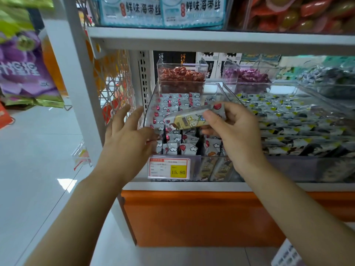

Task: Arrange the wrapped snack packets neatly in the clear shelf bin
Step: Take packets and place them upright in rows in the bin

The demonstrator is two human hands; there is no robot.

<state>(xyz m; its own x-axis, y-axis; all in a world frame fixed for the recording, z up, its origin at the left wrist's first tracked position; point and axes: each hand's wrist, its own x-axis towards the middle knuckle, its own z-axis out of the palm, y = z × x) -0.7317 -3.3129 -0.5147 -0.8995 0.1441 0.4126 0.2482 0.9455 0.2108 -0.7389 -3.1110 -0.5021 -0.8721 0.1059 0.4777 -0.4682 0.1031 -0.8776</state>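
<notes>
Two hands at the shelf, one packet in play. The right hand [236,129] pinches a yellow snack packet [190,119] by its right end, thumb underneath and curled fingers on top. That holds it over the middle of the clear bin [149,106], just above the white-and-red packets [172,110] already lined up inside.

The packet's long axis runs roughly left-right across the bin. Its left end dips a bit lower and points toward the left hand [126,137], printed face toward the camera.

The left hand is spread wide with fingers straight, holding nothing, right at the bin's left wall. Can't tell if it's actually touching the plastic.

Room-wise, the rows inside stand in columns front to back, with dark gaps between them near the front wall. A price tag [169,168] is clipped on that front wall. The neighbour bin [288,162] butts right up on the right side, full of yellow-and-black packets. A small box of red candies [181,75] sits just behind the back rim. The upper shelf [192,38] is well above both hands.
</notes>
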